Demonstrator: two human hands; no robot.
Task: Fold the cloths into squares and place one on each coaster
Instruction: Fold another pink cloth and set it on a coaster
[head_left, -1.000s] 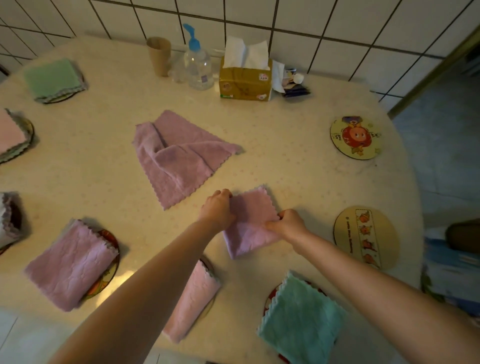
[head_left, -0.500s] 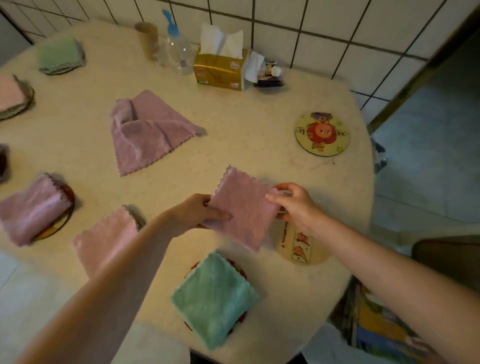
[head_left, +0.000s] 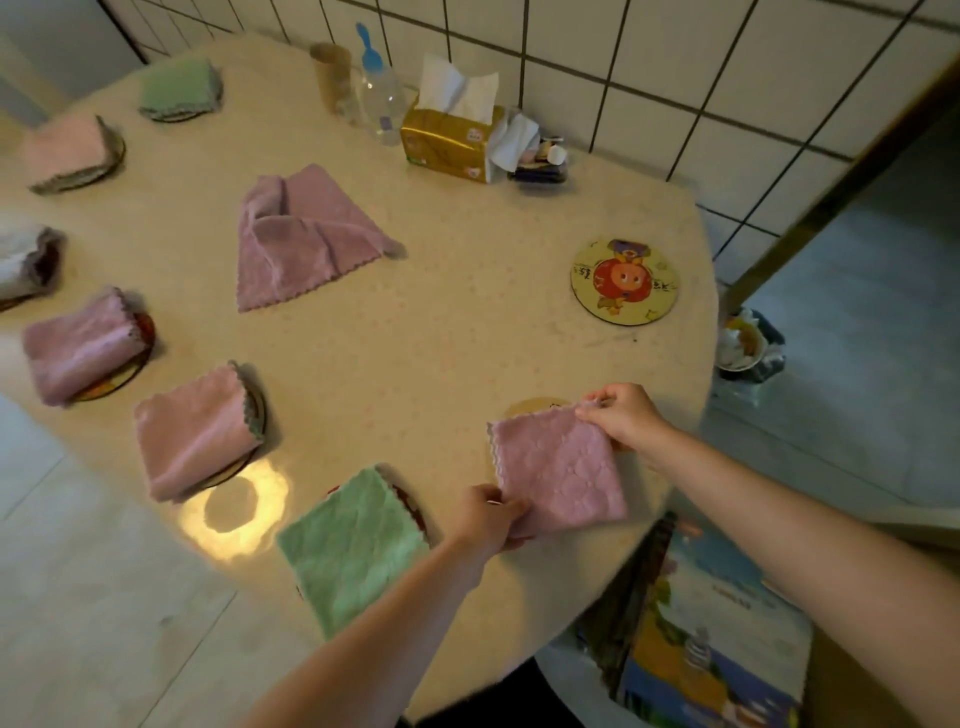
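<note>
A folded purple cloth lies over a yellow coaster near the table's right front edge; only the coaster's far rim shows. My left hand pinches the cloth's near left corner. My right hand pinches its far right corner. One bare round coaster with a red cartoon figure sits further back on the right. An unfolded purple cloth lies rumpled in the middle of the table. Folded cloths rest on coasters along the left and front: green, pink, purple.
More folded cloths on coasters sit at the far left: pink, green. A tissue box, a pump bottle and a cup stand at the back by the tiled wall. A bin is on the floor right of the table.
Both hands lifted the folded purple cloth from the table's middle and carried it right and toward me, down onto the yellow coaster. The camera view swung right.
</note>
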